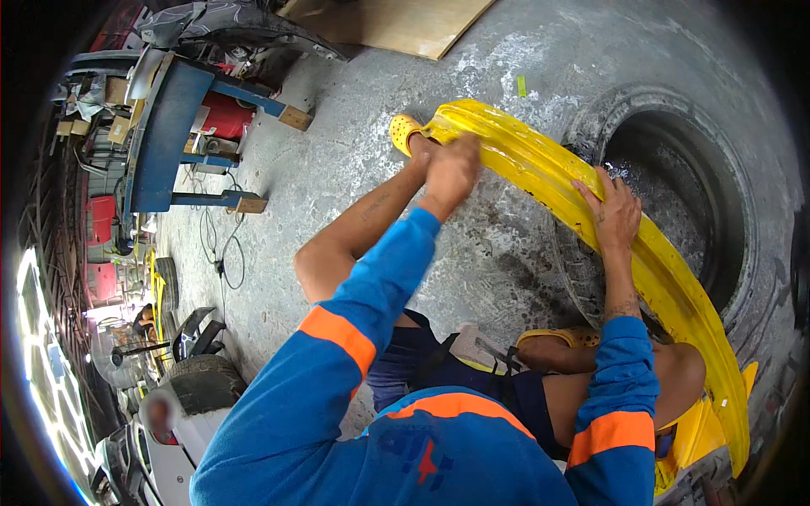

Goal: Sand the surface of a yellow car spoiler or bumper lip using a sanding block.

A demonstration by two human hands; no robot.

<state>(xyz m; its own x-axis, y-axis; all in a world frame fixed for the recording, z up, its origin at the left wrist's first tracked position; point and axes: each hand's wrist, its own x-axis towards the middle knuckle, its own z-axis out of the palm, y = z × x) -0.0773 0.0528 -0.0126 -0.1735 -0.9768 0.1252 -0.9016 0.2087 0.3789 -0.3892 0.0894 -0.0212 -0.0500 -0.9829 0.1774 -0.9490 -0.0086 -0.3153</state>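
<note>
A long, curved yellow car bumper (540,169) with worn, scuffed patches runs from in front of my left foot round to the lower right. My right hand (618,215) grips its near edge, with the thumb apart from the fingers on the yellow surface. My left hand (456,173) is closed beside the bumper's far-left end. Motion blurs its fingers, and whatever they hold is hidden. Beyond the bumper a large tyre (747,194) lies flat on the floor, partly covered by it. Yellow clogs (405,133) are on my feet.
A blue workbench (164,135) with wooden blocks on its legs stands at the left. A black cable (226,261) lies on the concrete floor. Plywood (388,25) is at the top, near a green strip (521,86). A tyre (202,384) and a white car part (198,434) are lower left.
</note>
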